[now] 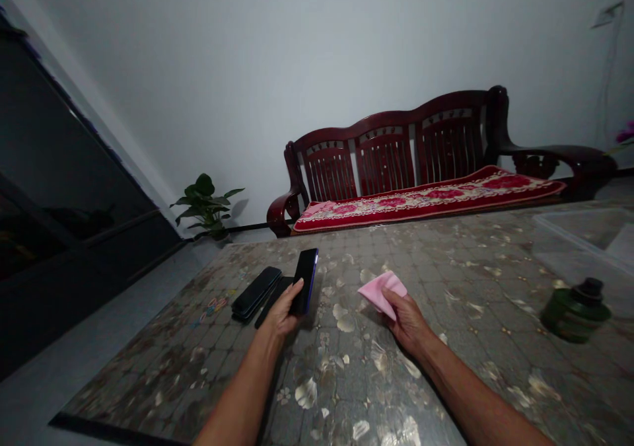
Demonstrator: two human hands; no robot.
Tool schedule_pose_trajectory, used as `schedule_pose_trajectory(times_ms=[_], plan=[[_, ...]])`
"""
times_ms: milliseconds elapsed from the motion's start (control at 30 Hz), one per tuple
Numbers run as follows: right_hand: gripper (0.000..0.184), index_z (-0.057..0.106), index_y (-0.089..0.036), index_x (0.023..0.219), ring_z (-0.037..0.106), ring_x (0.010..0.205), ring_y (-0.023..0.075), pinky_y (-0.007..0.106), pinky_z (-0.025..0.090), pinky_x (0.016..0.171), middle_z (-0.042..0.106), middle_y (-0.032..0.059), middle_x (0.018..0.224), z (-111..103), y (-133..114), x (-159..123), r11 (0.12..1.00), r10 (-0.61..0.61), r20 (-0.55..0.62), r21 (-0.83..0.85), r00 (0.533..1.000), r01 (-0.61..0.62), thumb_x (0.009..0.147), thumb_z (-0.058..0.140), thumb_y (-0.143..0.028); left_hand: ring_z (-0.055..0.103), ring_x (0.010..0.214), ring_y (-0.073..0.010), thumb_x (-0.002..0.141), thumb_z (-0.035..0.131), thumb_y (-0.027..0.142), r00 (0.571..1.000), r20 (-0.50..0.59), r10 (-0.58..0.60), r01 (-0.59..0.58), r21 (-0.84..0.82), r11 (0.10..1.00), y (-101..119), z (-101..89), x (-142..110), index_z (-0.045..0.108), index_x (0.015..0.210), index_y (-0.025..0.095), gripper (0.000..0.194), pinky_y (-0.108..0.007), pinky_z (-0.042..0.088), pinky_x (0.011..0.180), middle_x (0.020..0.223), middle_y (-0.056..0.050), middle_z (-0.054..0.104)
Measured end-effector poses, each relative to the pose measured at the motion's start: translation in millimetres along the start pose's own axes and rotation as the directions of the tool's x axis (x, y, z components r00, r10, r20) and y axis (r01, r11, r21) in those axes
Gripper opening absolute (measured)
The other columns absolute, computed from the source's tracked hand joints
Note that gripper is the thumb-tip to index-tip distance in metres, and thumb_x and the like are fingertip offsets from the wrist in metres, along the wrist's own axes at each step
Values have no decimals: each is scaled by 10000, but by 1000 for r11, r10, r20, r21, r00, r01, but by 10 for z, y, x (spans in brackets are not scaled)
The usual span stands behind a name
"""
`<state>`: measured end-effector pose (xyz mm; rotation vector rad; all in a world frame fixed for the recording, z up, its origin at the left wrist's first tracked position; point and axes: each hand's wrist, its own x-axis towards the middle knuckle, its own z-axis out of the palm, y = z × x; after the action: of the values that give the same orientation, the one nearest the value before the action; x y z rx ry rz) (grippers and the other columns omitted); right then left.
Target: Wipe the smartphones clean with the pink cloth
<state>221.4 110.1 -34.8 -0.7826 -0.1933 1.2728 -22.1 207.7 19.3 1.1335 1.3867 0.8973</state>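
Observation:
My left hand [284, 310] grips the lower end of a dark smartphone [306, 275] and holds it tilted just above the table [347, 373]. Beside it on the left lie a second dark phone [256, 292] and a thin black slab [273, 298], flat on the tabletop. My right hand [407, 317] is closed on a folded pink cloth [380, 291], a short way right of the held phone. Both forearms reach in from the bottom edge.
A dark green round container with a black cap [575, 310] stands at the table's right. A clear plastic box [587, 234] sits at the far right. Behind are a wooden bench with a red cushion [426, 198], a potted plant [208, 205] and a dark cabinet [59, 221].

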Motion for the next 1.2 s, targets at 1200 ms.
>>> schedule_pose_trajectory(times_ms=[1200], plan=[[380,694,-175,943,653,755,199,300,524,702,734,32,836,-178,-386,251,715,-619,-108,-489,778,500,685,785,-439,730,923,-255,1020,408,523,725,687,46,521,-591,616,-294,1396,9,653,1240,45,580,-387,585,840,1129,-197,735]])
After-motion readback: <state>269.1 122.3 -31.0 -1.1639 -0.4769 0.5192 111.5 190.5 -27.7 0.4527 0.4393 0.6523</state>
